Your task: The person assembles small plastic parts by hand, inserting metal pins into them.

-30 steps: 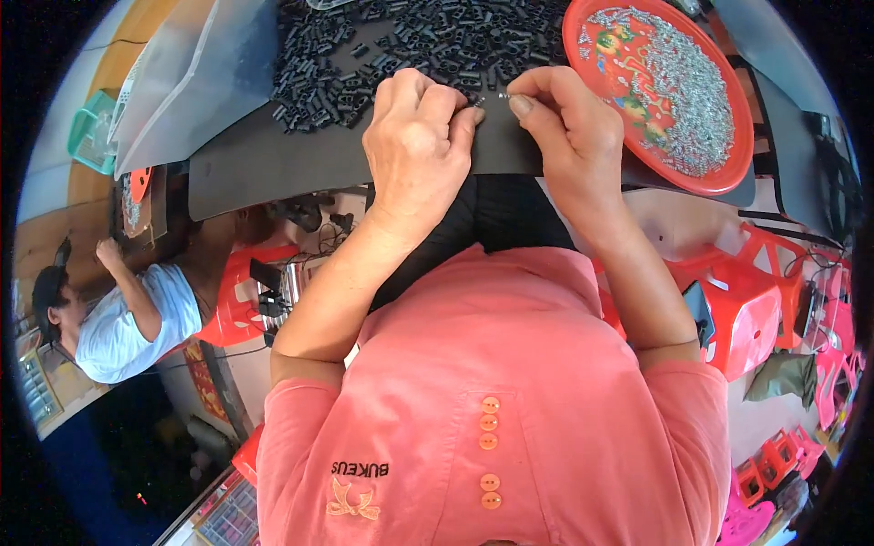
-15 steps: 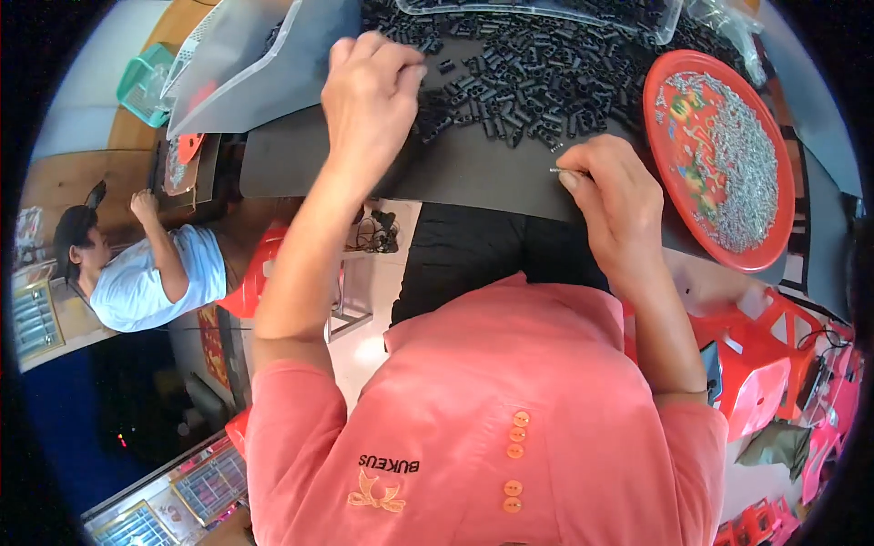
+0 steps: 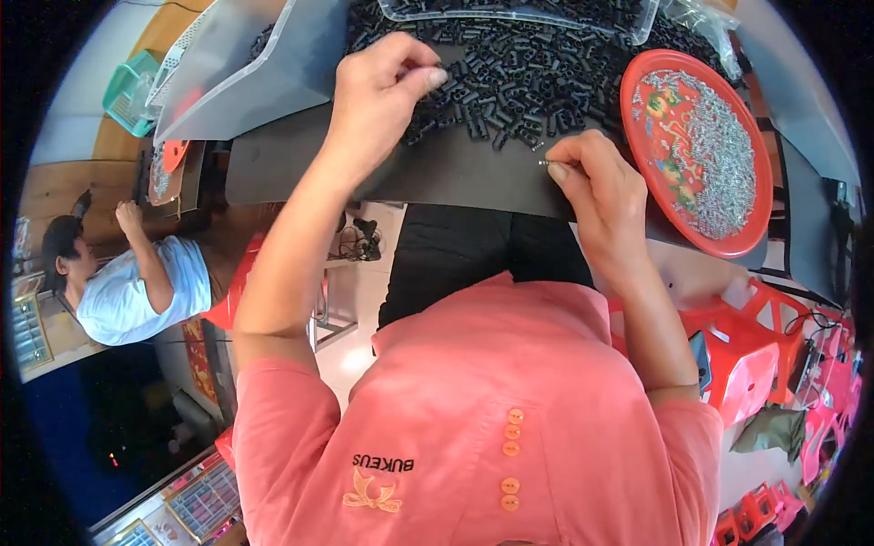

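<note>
My left hand [image 3: 381, 96] is at the left edge of a heap of small black tubular plastic parts [image 3: 519, 77], thumb and forefinger pinched together; whatever lies between the tips is hidden. My right hand [image 3: 603, 196] holds a small silver screw [image 3: 543, 163] between thumb and forefinger, its end poking out to the left over the dark tabletop [image 3: 446, 177]. Just beyond it, another small screw [image 3: 537, 146] lies near the heap's front edge. To the right of my right hand is a red round tray [image 3: 631, 109] with many loose silver screws [image 3: 724, 164].
A clear plastic bin [image 3: 246, 91] stands at the left of the table, and another clear container [image 3: 519, 14] sits at the far edge. A co-worker [image 3: 150, 282] in a light shirt sits at the left. Red plastic stools [image 3: 742, 364] stand at the lower right.
My left hand has come down and slightly right relative to the heap, its fingers now pinched at the edge. My right hand still holds the screw. The whole view has shifted slightly.
</note>
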Available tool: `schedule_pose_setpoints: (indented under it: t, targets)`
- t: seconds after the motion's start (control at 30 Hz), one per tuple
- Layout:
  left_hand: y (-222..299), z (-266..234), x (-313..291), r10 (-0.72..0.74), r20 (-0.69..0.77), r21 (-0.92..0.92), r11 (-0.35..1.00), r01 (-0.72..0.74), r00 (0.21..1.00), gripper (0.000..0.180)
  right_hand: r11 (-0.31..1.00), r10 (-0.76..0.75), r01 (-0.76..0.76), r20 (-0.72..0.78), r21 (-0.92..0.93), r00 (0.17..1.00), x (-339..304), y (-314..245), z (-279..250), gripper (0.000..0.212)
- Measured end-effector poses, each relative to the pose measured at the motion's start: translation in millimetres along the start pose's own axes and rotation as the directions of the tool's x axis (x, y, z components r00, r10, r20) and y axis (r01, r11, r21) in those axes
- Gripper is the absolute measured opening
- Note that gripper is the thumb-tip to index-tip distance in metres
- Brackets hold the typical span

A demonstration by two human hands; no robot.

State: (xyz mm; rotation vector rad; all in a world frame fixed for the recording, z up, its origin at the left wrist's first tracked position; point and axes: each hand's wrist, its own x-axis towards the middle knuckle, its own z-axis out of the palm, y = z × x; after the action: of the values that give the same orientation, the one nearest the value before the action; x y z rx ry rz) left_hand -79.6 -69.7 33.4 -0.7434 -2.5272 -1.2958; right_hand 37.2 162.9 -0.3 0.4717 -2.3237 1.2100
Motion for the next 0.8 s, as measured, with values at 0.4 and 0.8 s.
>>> schedule_pose_setpoints:
  t: [0.4, 0.8]
  targets:
    - [40.2, 23.2, -68.7, -0.357, 0.149, -0.664, 0.655, 0.361, 0.922, 0.012, 0.989, -0.145, 0.147, 0.051, -0.030, 0.988, 37.8, -24.8, 15.6, 0.015]
    - [37.8, 22.5, -82.6, -0.373, 0.122, -0.640, 0.679, 0.360, 0.920, 0.010, 0.816, -0.423, 0.498, 0.284, -0.293, 0.861, 48.0, -38.2, 27.3, 0.016]
